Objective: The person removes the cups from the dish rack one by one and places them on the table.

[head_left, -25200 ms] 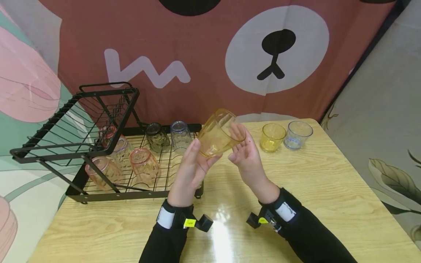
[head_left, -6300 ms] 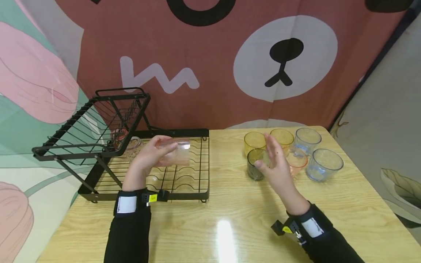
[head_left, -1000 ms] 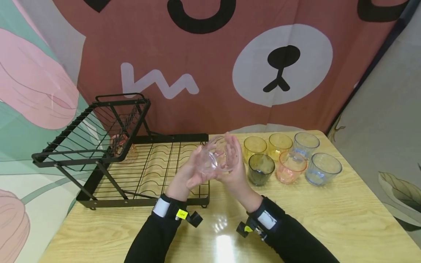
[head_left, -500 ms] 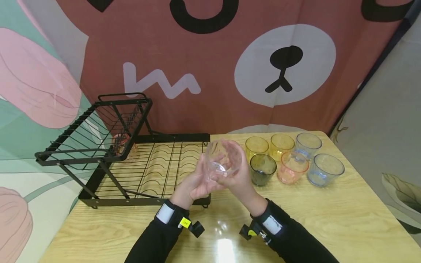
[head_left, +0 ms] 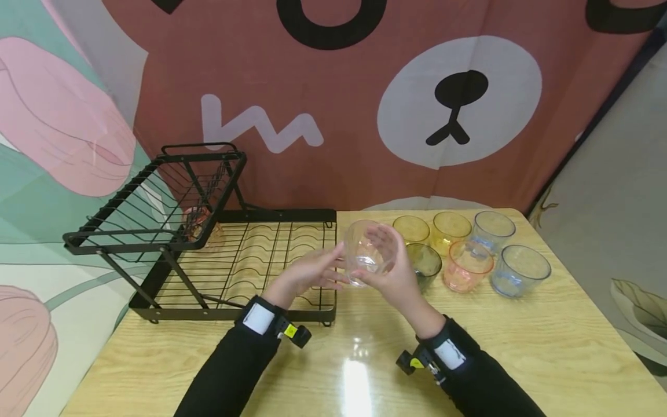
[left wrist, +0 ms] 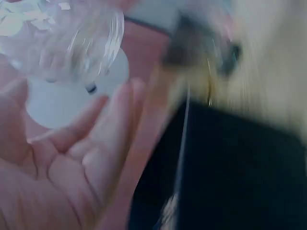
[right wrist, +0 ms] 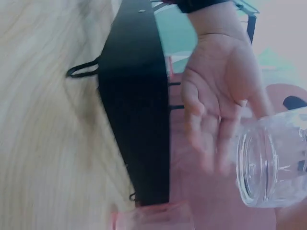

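Observation:
In the head view my right hand [head_left: 391, 272] grips a clear drinking glass [head_left: 359, 249], thumb across its near side and fingers behind it. The glass is held in the air, base down and slightly tilted, in front of the dish rack's right end. Just left of it, my left hand [head_left: 307, 275] has its fingers stretched out, fingertips close to the glass. In the right wrist view the left palm [right wrist: 218, 91] faces the camera, and the clear glass [right wrist: 271, 163] is at the right. The left wrist view is blurred; the glass [left wrist: 67, 43] appears above the left fingers.
A black two-tier dish rack [head_left: 234, 314] stands at left, with a pink glass [head_left: 198, 226] under its upper tier. At right stand two yellow glasses [head_left: 451, 229], a smoky dark glass [head_left: 423, 263], a pink glass [head_left: 468, 266] and two blue glasses [head_left: 521, 271]. A bear-print cloth [head_left: 344, 104] hangs behind.
Earlier the rack held several glasses and two stood at right; now several more stand there. In the last second both hands held the clear glass, then the left hand drew away to the left.

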`<control>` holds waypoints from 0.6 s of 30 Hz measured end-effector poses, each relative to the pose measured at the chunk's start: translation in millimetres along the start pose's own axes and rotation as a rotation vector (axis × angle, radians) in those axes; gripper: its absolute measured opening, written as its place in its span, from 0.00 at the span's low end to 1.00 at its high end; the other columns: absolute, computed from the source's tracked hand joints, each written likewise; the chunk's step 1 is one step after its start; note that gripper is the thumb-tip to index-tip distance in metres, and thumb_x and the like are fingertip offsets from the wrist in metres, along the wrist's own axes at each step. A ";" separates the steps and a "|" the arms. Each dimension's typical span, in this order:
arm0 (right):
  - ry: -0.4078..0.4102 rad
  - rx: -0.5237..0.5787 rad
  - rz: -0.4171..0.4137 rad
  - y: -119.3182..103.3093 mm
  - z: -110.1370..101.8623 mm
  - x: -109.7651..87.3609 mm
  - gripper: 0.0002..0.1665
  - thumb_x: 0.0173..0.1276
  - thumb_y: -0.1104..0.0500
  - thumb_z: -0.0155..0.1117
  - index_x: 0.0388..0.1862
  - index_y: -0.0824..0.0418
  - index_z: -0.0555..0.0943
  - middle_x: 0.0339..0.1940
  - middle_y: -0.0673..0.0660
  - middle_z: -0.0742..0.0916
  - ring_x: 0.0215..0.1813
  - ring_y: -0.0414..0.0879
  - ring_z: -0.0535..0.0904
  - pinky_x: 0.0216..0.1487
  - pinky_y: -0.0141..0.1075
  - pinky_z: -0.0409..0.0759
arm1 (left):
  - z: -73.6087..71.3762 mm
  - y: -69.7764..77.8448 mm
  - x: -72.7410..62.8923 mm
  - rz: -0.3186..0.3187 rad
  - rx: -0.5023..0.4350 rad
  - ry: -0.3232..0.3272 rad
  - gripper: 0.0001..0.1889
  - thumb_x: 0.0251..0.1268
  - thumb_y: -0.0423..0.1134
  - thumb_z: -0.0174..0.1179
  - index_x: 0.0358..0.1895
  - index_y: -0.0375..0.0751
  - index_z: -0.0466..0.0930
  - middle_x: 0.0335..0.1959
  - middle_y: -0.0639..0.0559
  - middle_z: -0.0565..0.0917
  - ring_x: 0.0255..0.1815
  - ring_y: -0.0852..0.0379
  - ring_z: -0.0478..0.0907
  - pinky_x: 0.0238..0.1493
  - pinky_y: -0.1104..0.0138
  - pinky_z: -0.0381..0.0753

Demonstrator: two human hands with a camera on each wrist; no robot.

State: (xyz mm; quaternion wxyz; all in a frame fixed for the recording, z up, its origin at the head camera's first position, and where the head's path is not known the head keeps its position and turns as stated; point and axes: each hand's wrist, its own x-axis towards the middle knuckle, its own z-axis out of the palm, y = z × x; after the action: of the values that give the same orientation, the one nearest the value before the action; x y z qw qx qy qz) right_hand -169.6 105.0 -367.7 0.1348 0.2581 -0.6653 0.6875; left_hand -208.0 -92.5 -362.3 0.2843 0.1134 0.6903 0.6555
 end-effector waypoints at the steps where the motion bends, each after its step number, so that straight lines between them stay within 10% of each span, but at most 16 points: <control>1: 0.001 -0.014 0.023 1.6 -2.5 0.1 0.55 0.52 0.60 0.78 0.71 0.71 0.54 0.69 0.68 0.69 0.70 0.56 0.65 0.73 0.35 0.61 | -6.4 3.0 2.4 -0.011 0.092 0.054 0.35 0.75 0.58 0.45 0.69 0.31 0.64 0.63 0.31 0.73 0.57 0.37 0.78 0.56 0.48 0.78; 12: 0.031 -0.083 0.197 24.2 -21.2 -7.5 0.52 0.54 0.76 0.71 0.71 0.72 0.50 0.71 0.69 0.64 0.73 0.59 0.59 0.76 0.47 0.52 | -103.4 38.8 9.4 -0.092 0.741 0.611 0.26 0.74 0.51 0.52 0.59 0.30 0.77 0.59 0.34 0.77 0.60 0.38 0.74 0.59 0.50 0.75; 17: -0.029 -0.152 0.182 38.4 -24.0 -15.4 0.48 0.58 0.74 0.68 0.70 0.73 0.49 0.70 0.73 0.63 0.72 0.65 0.57 0.75 0.55 0.51 | -143.0 38.3 -0.6 -0.063 0.861 0.938 0.18 0.72 0.43 0.49 0.29 0.33 0.78 0.28 0.39 0.78 0.34 0.43 0.74 0.35 0.59 0.73; 18: -0.048 -0.165 0.182 41.3 -23.8 -17.0 0.48 0.59 0.73 0.68 0.70 0.74 0.49 0.69 0.74 0.62 0.72 0.67 0.57 0.74 0.57 0.51 | -148.2 36.1 -2.1 0.004 0.750 0.972 0.19 0.72 0.39 0.46 0.22 0.32 0.72 0.23 0.41 0.74 0.29 0.47 0.70 0.30 0.64 0.67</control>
State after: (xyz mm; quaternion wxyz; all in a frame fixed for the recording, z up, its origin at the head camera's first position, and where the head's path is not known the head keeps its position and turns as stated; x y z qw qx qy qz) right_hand -181.4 127.8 -411.2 0.0764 0.2010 -0.7433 0.6334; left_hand -294.3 -214.0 -330.0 -0.1236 -0.1046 0.9245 0.3451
